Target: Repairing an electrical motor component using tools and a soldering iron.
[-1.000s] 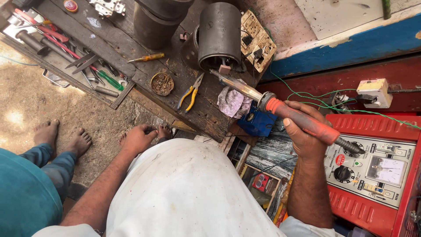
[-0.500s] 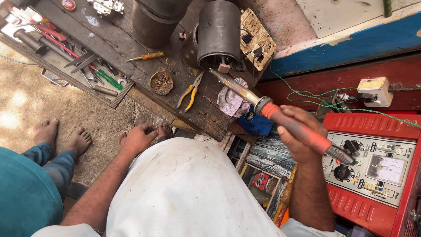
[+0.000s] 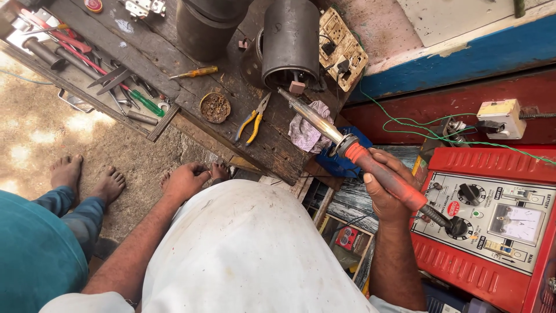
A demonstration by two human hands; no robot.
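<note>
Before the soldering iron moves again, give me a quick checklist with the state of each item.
1. Right hand wrapped firmly round the soldering iron handle: ok.
2. Metal barrel lies against the cloth on the workbench: not ok if hot.
3. Tip near the dark cylinder; contact: cannot tell.
4. Left hand low by the bench edge, apart from the iron: ok.
5. Pliers and screwdriver lie apart from the barrel: ok.
6. Iron hot or cold: cannot tell.
</note>
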